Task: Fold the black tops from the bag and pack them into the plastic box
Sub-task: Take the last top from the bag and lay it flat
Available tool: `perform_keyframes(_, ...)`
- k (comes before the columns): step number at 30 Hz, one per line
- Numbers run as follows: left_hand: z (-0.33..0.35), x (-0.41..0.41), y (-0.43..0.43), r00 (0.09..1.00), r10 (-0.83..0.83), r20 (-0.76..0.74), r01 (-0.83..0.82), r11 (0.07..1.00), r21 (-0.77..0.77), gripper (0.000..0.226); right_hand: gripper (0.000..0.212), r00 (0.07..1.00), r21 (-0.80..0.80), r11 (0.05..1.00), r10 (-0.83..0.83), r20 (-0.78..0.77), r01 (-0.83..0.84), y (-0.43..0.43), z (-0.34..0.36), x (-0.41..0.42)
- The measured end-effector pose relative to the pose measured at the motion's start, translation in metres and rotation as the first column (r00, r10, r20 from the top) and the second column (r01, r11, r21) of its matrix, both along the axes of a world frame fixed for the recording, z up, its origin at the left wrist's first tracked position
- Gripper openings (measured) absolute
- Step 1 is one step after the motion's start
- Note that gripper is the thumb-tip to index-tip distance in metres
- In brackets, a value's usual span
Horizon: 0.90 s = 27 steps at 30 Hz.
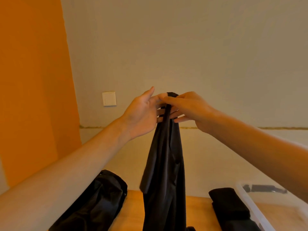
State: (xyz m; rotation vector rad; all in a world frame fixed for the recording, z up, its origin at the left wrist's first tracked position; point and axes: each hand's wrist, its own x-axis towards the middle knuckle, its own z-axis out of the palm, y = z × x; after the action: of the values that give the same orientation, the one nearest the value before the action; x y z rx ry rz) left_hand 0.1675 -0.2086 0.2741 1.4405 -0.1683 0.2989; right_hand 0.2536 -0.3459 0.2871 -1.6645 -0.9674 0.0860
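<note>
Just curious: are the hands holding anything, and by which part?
A black top, hanging by its straps: the right hand pinches them at the top, and the left hand touches them with straight fingers.

Head view, wide-angle, faces forward at wall (183, 47), black top (165, 164) close ahead.

Top (165, 172) is pinched at its upper end by the right hand (191, 109), against the straight fingers of the left hand (143, 112); the rest is hung straight below them, down to the table (133, 207). Bag (100, 200) is laid on the table below-left of the fingers. Folded stack (228, 204) is set below-right, with the plastic box (250, 202) just beside it, further right. Wall switch (109, 98) is mounted behind, left of the fingers.
</note>
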Motion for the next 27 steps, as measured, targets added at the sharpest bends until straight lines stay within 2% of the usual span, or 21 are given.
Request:
perform_keyframes(3,-0.007,0.003,0.005,0.999,0.039,0.012,-0.039,0.999,-0.001,0.066,0.027,0.998,0.103,0.994,-0.021,-0.065,0.028,0.009,-0.006,0.006)
perform_keyframes(6,-0.019,0.002,0.01,0.996,0.075,0.052,-0.074,0.997,-0.032,0.056,0.017,0.99,0.184,0.983,0.0,-0.141,0.026,0.011,-0.006,0.014)
perform_keyframes(8,-0.036,0.002,0.012,0.989,0.134,0.061,-0.141,0.98,0.14,0.047,0.017,0.98,0.219,0.976,0.038,-0.193,0.005,0.012,-0.005,0.02)
perform_keyframes(10,-0.056,0.003,0.01,0.965,0.258,0.05,-0.251,0.854,0.456,0.036,0.018,0.974,0.233,0.972,0.051,-0.222,0.002,0.012,-0.004,0.023)
perform_keyframes(12,-0.077,0.005,0.009,0.925,0.372,0.073,-0.323,0.672,0.666,0.035,0.019,0.969,0.232,0.973,0.041,-0.244,0.017,0.012,-0.002,0.024)
perform_keyframes(14,-0.102,0.011,0.011,0.902,0.422,0.094,-0.342,0.561,0.754,0.044,0.018,0.962,0.238,0.971,0.039,-0.271,0.028,0.011,-0.001,0.027)
perform_keyframes(16,-0.126,0.016,0.015,0.9,0.424,0.097,-0.327,0.512,0.794,0.036,0.018,0.951,0.26,0.965,0.042,-0.305,0.041,0.009,0.0,0.032)
perform_keyframes(17,-0.135,0.019,0.018,0.901,0.423,0.099,-0.327,0.511,0.795,0.027,0.018,0.945,0.273,0.96,0.028,-0.325,0.066,0.009,0.0,0.035)
perform_keyframes(19,-0.145,0.019,0.028,0.916,0.392,0.084,-0.316,0.578,0.752,0.02,0.016,0.931,0.28,0.948,-0.043,-0.363,0.153,0.007,-0.001,0.045)
perform_keyframes(24,-0.14,0.005,0.054,0.94,0.327,0.098,-0.319,0.738,0.594,0.036,0.013,0.906,0.313,0.91,-0.132,-0.403,0.272,-0.004,-0.004,0.075)
perform_keyframes(27,-0.128,-0.006,0.065,0.952,0.29,0.096,-0.289,0.753,0.591,0.044,0.018,0.884,0.388,0.868,-0.113,-0.454,0.311,-0.01,-0.002,0.092)
